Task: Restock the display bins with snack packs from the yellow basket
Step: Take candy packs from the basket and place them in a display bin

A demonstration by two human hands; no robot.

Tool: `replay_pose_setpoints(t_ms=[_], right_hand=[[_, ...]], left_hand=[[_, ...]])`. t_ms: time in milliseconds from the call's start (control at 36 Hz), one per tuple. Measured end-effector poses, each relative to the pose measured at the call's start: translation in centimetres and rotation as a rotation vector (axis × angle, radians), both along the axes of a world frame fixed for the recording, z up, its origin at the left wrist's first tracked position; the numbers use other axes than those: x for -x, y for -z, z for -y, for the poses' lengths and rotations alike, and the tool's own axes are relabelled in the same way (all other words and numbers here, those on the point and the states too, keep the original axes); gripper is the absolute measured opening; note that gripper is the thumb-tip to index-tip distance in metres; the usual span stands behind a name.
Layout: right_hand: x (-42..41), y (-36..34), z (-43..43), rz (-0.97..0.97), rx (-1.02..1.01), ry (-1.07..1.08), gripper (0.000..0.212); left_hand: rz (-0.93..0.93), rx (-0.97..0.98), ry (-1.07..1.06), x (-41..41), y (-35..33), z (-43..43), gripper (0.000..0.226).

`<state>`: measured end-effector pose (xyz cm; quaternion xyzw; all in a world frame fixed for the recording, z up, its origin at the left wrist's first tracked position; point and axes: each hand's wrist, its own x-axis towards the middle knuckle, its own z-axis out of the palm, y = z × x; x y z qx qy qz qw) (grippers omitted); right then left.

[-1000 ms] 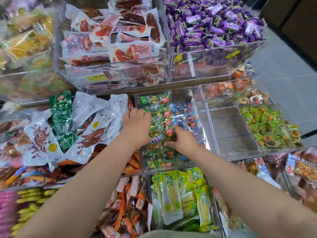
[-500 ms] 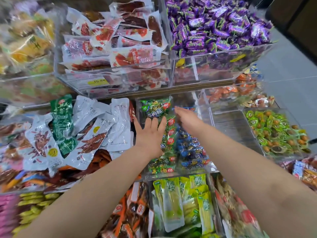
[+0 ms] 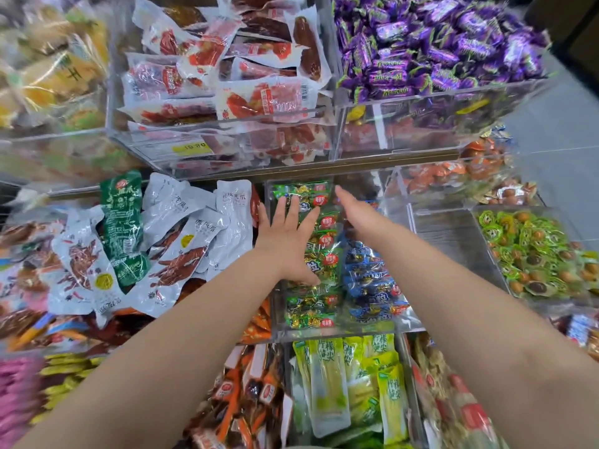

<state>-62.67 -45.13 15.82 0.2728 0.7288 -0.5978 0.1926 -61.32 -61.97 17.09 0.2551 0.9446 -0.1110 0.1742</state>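
green snack packs (image 3: 311,314) fill a clear bin (image 3: 324,332). the left hand (image 3: 285,244) lies flat on them, fingers (image 3: 294,207) spread. at its 2 o'clock the right hand (image 3: 356,215) hovers, fingers straight and together.

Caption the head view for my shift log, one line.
Left hand flat on green snack packs, right hand stretched over blue packs, both in one clear bin.

凤爪 on white packs (image 3: 207,228), blurred digits on yellow tag (image 3: 193,147)

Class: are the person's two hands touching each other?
Apart. The head view shows green snack packs visible in the gap between the left hand and the right hand.
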Motion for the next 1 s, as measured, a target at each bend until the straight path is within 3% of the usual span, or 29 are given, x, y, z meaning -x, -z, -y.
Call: replay_pose_setpoints(t_ms=[83,222,333,389,500,667,778,917,1000], right_hand=[[0.9,0.1,-0.4,-0.040,0.105,0.154,0.051],[0.4,0.8,-0.2,-0.100,0.238,0.152,0.043],[0.4,1.0,0.6,-0.114,0.363,0.152,0.045],[0.3,0.9,0.8,-0.089,0.352,0.204,0.044],[-0.9,0.8,0.2,-0.055,0.325,0.369,0.018],[-5.5,0.5,-2.6,-0.088,0.372,0.431,0.019],[-8.6,-0.2,-3.4,-0.121,0.405,0.343,0.017],[-11.4,-1.1,-4.0,-0.179,0.322,0.309,0.007],[-13.4,-1.5,-4.3,-0.199,0.258,0.302,0.007]], left_hand=[[0.003,0.029,-0.004,0.0,-0.5,-0.1,0.140],[-0.160,0.089,0.093,0.9,-1.7,-1.2,0.147],[0.008,0.026,0.066,1.8,-1.1,-1.4,0.147],[0.034,0.017,0.069,2.2,-0.8,-1.0,0.147],[0.001,0.035,0.121,3.2,-0.6,-0.8,0.148],[-0.030,0.115,0.142,3.0,-1.3,-1.2,0.150],[-0.065,0.183,0.111,2.1,-2.5,-1.7,0.149],[-0.152,0.095,0.029,-0.4,-3.0,-1.7,0.142],[-0.254,-0.086,-0.014,-3.3,-2.9,-1.9,0.116]])
